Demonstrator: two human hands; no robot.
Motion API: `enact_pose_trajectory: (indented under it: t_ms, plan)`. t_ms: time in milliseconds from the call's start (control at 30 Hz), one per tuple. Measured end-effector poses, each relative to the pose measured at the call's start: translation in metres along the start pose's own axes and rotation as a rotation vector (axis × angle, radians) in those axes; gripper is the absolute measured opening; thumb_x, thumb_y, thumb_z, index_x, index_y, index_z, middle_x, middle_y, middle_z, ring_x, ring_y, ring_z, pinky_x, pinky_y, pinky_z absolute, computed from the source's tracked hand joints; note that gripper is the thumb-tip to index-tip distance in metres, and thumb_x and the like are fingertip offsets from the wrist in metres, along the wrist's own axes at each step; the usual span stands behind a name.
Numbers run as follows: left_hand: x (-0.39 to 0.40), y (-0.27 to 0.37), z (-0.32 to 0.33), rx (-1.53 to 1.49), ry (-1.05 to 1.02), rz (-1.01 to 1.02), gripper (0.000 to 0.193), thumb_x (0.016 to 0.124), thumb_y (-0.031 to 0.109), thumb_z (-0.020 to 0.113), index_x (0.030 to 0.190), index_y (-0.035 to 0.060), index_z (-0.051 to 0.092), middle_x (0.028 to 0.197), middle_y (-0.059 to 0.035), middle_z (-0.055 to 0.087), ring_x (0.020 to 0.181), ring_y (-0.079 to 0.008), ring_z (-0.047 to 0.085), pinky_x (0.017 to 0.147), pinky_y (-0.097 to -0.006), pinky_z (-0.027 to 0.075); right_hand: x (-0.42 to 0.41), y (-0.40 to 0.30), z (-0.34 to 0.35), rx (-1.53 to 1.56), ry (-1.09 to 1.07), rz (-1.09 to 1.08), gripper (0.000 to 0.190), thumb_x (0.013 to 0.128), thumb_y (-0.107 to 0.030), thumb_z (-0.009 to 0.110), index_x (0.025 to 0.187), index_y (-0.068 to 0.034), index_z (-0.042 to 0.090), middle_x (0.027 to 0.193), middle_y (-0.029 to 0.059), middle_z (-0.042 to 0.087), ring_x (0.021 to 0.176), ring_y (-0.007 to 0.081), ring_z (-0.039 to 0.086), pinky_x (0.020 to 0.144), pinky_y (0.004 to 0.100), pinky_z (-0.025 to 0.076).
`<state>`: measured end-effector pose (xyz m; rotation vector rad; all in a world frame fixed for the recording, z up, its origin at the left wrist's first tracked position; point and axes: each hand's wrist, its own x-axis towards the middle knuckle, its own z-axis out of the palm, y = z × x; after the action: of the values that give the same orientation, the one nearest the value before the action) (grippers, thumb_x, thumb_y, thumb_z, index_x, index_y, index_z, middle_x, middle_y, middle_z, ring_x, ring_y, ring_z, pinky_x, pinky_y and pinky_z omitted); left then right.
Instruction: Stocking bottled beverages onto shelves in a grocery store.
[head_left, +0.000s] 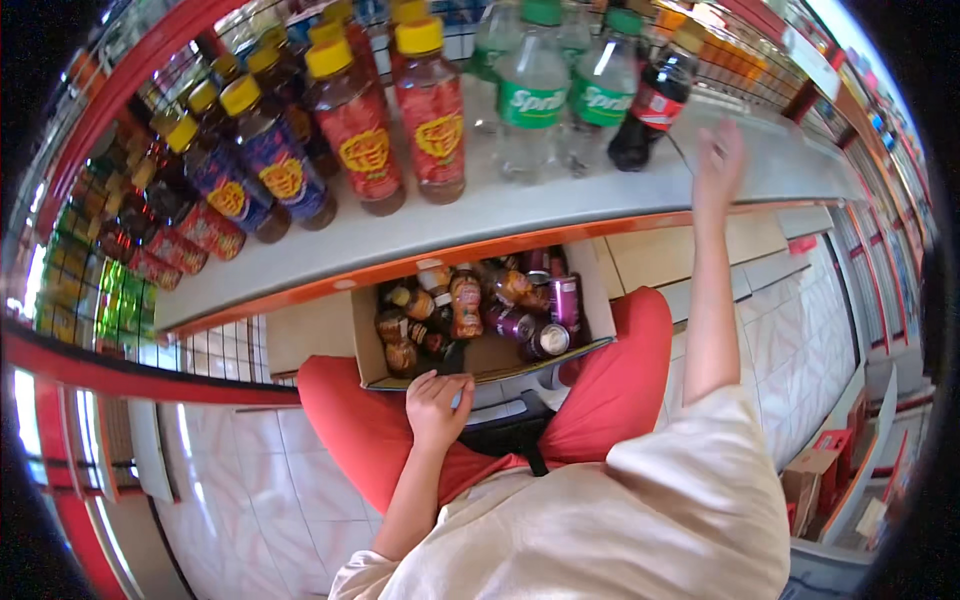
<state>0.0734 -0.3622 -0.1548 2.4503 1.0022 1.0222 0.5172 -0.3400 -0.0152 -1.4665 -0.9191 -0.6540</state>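
My right hand, slightly blurred, is raised over the grey shelf, right of a cola bottle with a red label. No object shows in it. Near my lap, my left hand has its fingers bent by the near edge of an open cardboard box; whether it touches the box I cannot tell. Inside the box lie small drink bottles and purple cans. Left of the cola stand Sprite bottles with green caps, then red-labelled Fruit Tea bottles and blue-labelled ones with yellow caps.
An orange strip edges the shelf above the box. Wire mesh closes the shelf's left side. My bent knees flank the box on a tiled floor. Farther right, a brown carton and red crates occupy a low shelf.
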Motion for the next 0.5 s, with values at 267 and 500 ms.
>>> enact_pose_trajectory:
  t_ms: [267, 500]
  plan:
    - [-0.001, -0.002, 0.003, -0.057, 0.007, -0.038, 0.001, 0.076, 0.01, 0.064, 0.075, 0.0094, 0.064, 0.083, -0.001, 0.069, 0.074, -0.0173, 0.065, 0.08, -0.0333, 0.047, -0.151, -0.123, -0.006, 0.067, -0.868, -0.345, 0.024, 0.079, -0.012, 0.066, 0.099, -0.004, 0.056, 0.092, 0.0123, 0.057, 0.087, 0.0293, 0.056, 0.08, 0.0376, 0.045]
    - [-0.004, -0.001, 0.004, -0.15, 0.063, -0.07, 0.004, 0.074, 0.012, 0.066, 0.071, 0.0093, 0.064, 0.079, -0.0013, 0.069, 0.072, -0.0176, 0.065, 0.078, -0.0331, 0.049, -0.204, -0.065, 0.076, -0.461, -1.456, -0.229, 0.042, 0.082, -0.031, 0.062, 0.114, -0.004, 0.056, 0.118, 0.0166, 0.055, 0.113, 0.0345, 0.049, 0.096, 0.0429, 0.039]
